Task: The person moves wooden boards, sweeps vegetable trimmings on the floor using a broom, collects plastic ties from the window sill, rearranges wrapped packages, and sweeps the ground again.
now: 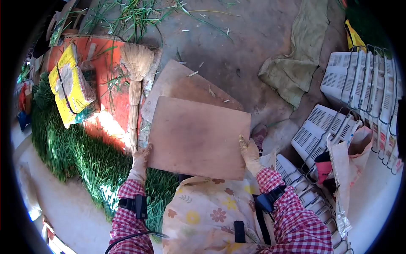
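A flat brown board (198,137) is held level in front of my apron, one hand at each side edge. My left hand (140,163), in a pale soiled glove, grips its lower left edge. On the opposite side my right hand (250,154), gloved too, holds the right edge with the thumb on top; the fingers beneath are hidden. Behind and partly under the held board, a second brown board (186,82) lies on the floor with bits of cut stem on it. A straw broom (135,84) stretches along the left, its handle end near my left hand.
Bundled green grass-like stalks (89,169) lie at the left. A yellow package (69,86) rests on an orange surface (112,76). White plastic baskets (315,131) are stacked at the right, with a green cloth (292,72) on the floor. Loose green leaves (137,17) are scattered at the top.
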{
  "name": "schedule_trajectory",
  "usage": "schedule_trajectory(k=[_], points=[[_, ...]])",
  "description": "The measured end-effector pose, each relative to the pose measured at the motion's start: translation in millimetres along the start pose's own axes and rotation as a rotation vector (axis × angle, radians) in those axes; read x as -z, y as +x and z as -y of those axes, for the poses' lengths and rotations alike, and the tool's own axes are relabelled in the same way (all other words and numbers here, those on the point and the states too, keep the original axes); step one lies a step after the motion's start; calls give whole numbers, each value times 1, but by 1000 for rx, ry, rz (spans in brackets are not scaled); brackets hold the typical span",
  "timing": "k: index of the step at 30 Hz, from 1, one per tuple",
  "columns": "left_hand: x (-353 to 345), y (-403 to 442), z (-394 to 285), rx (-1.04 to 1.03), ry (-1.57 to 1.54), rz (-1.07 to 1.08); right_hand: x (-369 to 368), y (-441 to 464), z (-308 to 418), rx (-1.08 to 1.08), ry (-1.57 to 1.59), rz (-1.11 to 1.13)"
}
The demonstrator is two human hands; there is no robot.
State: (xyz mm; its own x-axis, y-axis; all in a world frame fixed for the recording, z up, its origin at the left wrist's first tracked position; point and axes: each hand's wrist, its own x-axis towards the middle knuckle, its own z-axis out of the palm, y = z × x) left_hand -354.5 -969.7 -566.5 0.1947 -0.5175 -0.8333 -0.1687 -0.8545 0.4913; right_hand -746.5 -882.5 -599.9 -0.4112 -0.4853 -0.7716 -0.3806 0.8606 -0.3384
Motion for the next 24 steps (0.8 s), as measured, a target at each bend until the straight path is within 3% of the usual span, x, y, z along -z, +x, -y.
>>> schedule_trajectory(k=[2, 5, 7, 10, 13, 16, 19, 22, 24], points=[[-9, -28, -33, 53, -76, 84, 11, -3, 7, -78, -53, 55], [4, -38, -43, 19, 147, 161, 17, -8, 14, -147, -218, 169], [12, -67, -58, 139, -68, 338, 24, -26, 22, -146, -301, 248], [29, -97, -66, 263, -56, 339, 27, -39, 43, -367, -258, 529], [43, -114, -83, 366, -179, 217, 3, -41, 36, -378, -221, 626], [78, -120, -86, 293, -181, 132, -16, -51, 61, -249, -102, 671], [96, -129, -100, 262, -224, 113, -23, -55, 105, 24, -105, 585], [148, -115, -56, 38, -179, 195, -72, -40, 107, 273, -126, 127], [159, -100, -43, -11, -213, 258, -63, -35, 144, 340, -191, 150]])
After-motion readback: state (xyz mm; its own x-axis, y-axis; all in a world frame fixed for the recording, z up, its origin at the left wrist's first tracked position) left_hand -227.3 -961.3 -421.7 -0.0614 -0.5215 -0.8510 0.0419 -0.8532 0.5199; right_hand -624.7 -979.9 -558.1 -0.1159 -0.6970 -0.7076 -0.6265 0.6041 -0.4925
